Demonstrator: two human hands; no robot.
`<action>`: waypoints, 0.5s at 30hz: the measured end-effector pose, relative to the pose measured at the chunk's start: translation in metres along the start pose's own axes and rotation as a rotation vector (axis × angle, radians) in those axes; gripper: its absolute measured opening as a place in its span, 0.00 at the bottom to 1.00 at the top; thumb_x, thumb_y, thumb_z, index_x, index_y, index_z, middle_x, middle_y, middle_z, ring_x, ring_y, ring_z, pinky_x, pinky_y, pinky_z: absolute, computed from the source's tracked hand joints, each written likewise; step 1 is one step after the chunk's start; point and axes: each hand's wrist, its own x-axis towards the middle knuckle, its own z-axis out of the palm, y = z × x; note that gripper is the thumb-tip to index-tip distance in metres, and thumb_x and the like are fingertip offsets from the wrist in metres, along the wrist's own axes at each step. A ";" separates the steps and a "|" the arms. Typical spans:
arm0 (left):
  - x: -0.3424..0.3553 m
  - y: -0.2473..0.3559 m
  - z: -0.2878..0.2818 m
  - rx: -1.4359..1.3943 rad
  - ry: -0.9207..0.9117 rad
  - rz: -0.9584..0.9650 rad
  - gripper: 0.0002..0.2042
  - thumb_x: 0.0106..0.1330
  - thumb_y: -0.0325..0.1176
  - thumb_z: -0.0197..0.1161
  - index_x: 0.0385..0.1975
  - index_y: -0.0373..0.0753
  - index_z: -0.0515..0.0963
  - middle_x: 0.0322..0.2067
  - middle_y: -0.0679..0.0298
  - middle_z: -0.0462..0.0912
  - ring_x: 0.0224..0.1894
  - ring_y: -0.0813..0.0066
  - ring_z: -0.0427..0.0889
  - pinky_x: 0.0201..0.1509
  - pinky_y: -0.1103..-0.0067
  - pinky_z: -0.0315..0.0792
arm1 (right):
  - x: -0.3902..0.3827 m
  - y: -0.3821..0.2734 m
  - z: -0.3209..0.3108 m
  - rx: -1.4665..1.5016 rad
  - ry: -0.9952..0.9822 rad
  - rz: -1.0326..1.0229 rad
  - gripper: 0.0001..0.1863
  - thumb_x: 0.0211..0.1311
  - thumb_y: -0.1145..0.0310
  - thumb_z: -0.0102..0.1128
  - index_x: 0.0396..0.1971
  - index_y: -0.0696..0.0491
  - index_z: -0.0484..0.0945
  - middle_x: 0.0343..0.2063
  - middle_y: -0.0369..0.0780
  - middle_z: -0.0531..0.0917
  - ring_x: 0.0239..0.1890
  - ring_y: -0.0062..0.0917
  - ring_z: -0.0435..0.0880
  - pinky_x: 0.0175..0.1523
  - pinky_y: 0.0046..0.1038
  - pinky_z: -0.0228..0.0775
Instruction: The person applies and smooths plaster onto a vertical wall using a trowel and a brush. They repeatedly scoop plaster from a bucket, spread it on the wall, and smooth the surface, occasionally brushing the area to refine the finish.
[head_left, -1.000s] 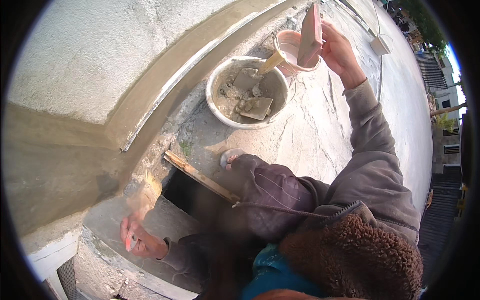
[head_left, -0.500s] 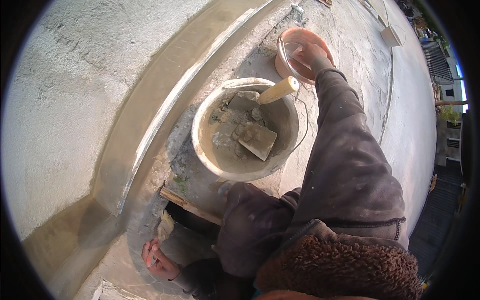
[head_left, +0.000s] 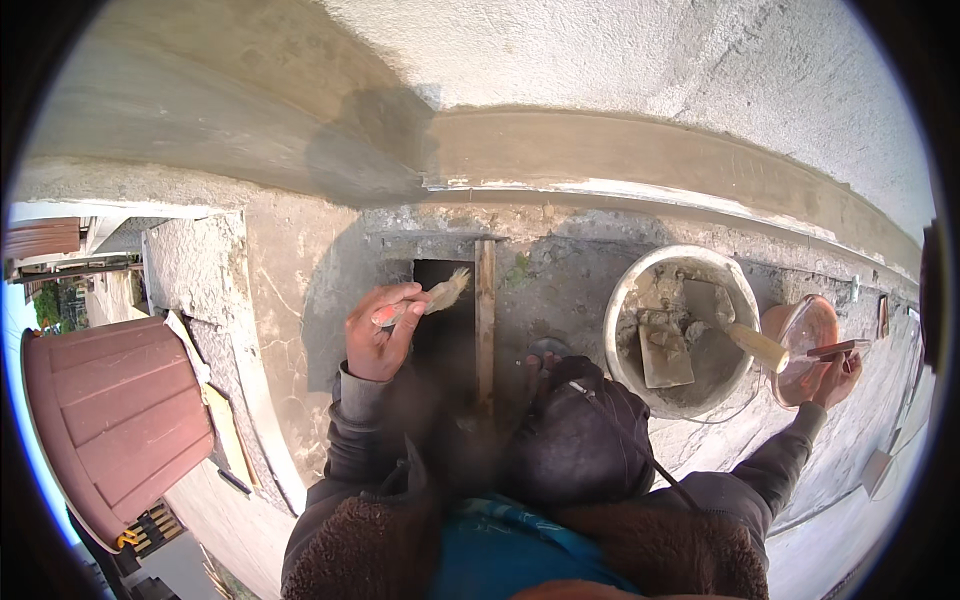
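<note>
My left hand (head_left: pixel 378 338) is closed round a paintbrush (head_left: pixel 447 291) with pale, splayed bristles and a reddish end. The brush points right, over a dark opening. At the far right, my right hand (head_left: pixel 838 380) grips a thin flat plate-like tool (head_left: pixel 837 349), seen nearly edge-on above the rim of an orange-pink bucket (head_left: pixel 800 325); its exact kind is unclear. Between my hands stands a large mortar-crusted bucket (head_left: pixel 613 340). Inside it lie grey mortar, a mortar-smeared rectangular blade (head_left: pixel 665 355) and a tool whose pale wooden handle (head_left: pixel 757 347) sticks out over the rim.
A wooden strip (head_left: pixel 485 325) runs beside the dark opening (head_left: pixel 437 335) in front of me. Beyond is a plastered wall (head_left: pixel 640 60) with a smooth grey band (head_left: pixel 600 150) along its base. A large brown-red tub (head_left: pixel 115 420) stands on the left.
The view has swung left, bringing the tub into sight. My right hand has come up out of the orange-pink bucket with the flat tool. My left hand still holds the brush.
</note>
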 end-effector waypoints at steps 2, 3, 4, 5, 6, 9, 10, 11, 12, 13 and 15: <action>-0.012 0.000 -0.004 0.034 0.006 0.007 0.08 0.66 0.24 0.68 0.42 0.31 0.81 0.38 0.55 0.88 0.38 0.63 0.86 0.45 0.73 0.79 | 0.027 -0.041 -0.028 -0.191 0.163 -0.116 0.24 0.65 0.64 0.67 0.58 0.60 0.75 0.49 0.43 0.82 0.50 0.29 0.82 0.57 0.30 0.73; -0.017 0.001 -0.007 0.054 0.001 0.012 0.08 0.66 0.24 0.68 0.42 0.31 0.82 0.38 0.54 0.88 0.38 0.63 0.86 0.45 0.73 0.79 | 0.040 -0.056 -0.040 -0.265 0.262 -0.186 0.24 0.66 0.63 0.66 0.58 0.60 0.75 0.50 0.44 0.82 0.50 0.29 0.82 0.58 0.31 0.73; -0.021 0.003 -0.008 0.036 0.023 -0.014 0.07 0.66 0.24 0.68 0.41 0.31 0.82 0.38 0.55 0.88 0.38 0.63 0.86 0.45 0.73 0.79 | 0.045 -0.083 -0.050 -0.250 0.337 -0.177 0.24 0.66 0.63 0.66 0.56 0.60 0.76 0.50 0.44 0.82 0.50 0.30 0.83 0.58 0.31 0.74; -0.023 0.005 -0.008 0.017 0.043 -0.036 0.07 0.66 0.24 0.68 0.41 0.31 0.82 0.38 0.55 0.88 0.39 0.63 0.86 0.45 0.73 0.79 | 0.044 -0.111 -0.061 -0.237 0.415 -0.164 0.24 0.66 0.62 0.66 0.55 0.61 0.76 0.50 0.45 0.83 0.51 0.30 0.83 0.59 0.31 0.74; -0.020 0.007 -0.007 -0.010 0.057 -0.042 0.06 0.66 0.24 0.68 0.40 0.31 0.82 0.38 0.55 0.88 0.40 0.63 0.86 0.46 0.73 0.79 | 0.047 -0.125 -0.074 -0.197 0.467 -0.170 0.23 0.66 0.60 0.66 0.54 0.61 0.77 0.48 0.45 0.84 0.51 0.32 0.84 0.58 0.32 0.75; -0.014 0.005 -0.001 -0.137 0.115 0.007 0.06 0.68 0.25 0.66 0.40 0.30 0.81 0.39 0.55 0.88 0.42 0.65 0.86 0.48 0.73 0.79 | 0.025 -0.146 -0.057 -0.258 0.415 -0.187 0.23 0.64 0.58 0.67 0.53 0.57 0.79 0.45 0.43 0.86 0.48 0.33 0.86 0.55 0.34 0.77; -0.014 0.006 0.002 -0.154 0.123 -0.017 0.05 0.68 0.25 0.66 0.40 0.30 0.81 0.39 0.55 0.88 0.43 0.66 0.86 0.50 0.73 0.79 | 0.025 -0.128 -0.040 -0.334 0.272 -0.181 0.23 0.63 0.57 0.68 0.53 0.55 0.80 0.45 0.42 0.86 0.47 0.32 0.86 0.54 0.34 0.77; -0.012 0.007 0.000 -0.174 0.114 -0.033 0.05 0.69 0.25 0.65 0.40 0.30 0.81 0.39 0.55 0.88 0.43 0.66 0.86 0.51 0.73 0.78 | 0.024 -0.068 -0.030 -0.468 -0.046 -0.097 0.23 0.61 0.57 0.68 0.53 0.52 0.80 0.45 0.41 0.87 0.45 0.31 0.87 0.53 0.34 0.78; -0.014 0.008 -0.003 -0.178 0.111 -0.065 0.05 0.70 0.25 0.65 0.40 0.30 0.81 0.39 0.55 0.88 0.44 0.67 0.86 0.52 0.72 0.78 | -0.003 -0.051 -0.019 -0.485 -0.036 -0.027 0.22 0.61 0.58 0.69 0.54 0.50 0.80 0.44 0.39 0.87 0.44 0.29 0.87 0.52 0.32 0.78; -0.013 0.007 -0.003 -0.246 0.147 -0.104 0.06 0.70 0.25 0.64 0.41 0.30 0.80 0.40 0.54 0.87 0.44 0.67 0.86 0.53 0.72 0.78 | -0.001 -0.051 -0.009 -0.485 0.000 0.024 0.22 0.61 0.59 0.69 0.54 0.48 0.81 0.44 0.38 0.88 0.43 0.27 0.88 0.52 0.30 0.78; -0.021 0.005 -0.007 -0.368 0.203 -0.197 0.07 0.72 0.26 0.62 0.44 0.30 0.79 0.40 0.54 0.87 0.45 0.67 0.85 0.54 0.71 0.77 | 0.009 -0.042 -0.027 -0.167 0.230 -0.068 0.20 0.63 0.67 0.66 0.55 0.51 0.80 0.43 0.40 0.88 0.44 0.29 0.88 0.51 0.31 0.79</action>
